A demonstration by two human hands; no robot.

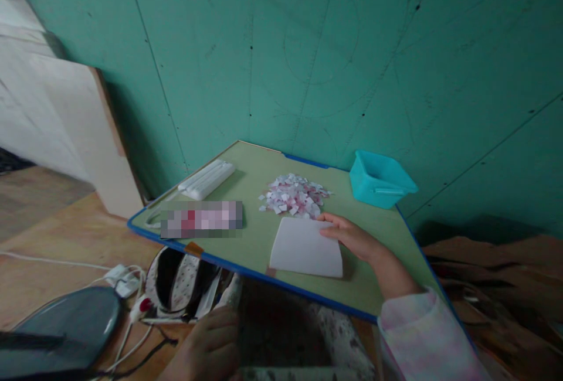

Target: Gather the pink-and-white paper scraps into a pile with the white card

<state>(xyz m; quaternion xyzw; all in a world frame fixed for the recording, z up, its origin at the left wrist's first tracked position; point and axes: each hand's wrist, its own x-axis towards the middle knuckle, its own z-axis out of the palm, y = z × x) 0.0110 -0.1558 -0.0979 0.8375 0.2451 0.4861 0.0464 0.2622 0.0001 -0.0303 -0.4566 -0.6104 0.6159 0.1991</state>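
A sheet of white paper (306, 247) lies near the front edge of the green tabletop, its near part slightly curved. My right hand (352, 235) grips it by the far right corner, the thumb over the top. Just beyond the paper is a loose heap of small white and pinkish paper scraps (292, 193). Below the table's front edge, my left hand (213, 340) is closed with its fingers curled. Whatever it may hold is hidden.
A turquoise plastic basket (378, 180) stands at the table's right back. White wrapped bundles (206, 179) and a blurred-out flat item (202, 219) lie left. Below are an open patterned bag (180, 281), cables with a power strip (121, 280), and a grey round base (70, 322).
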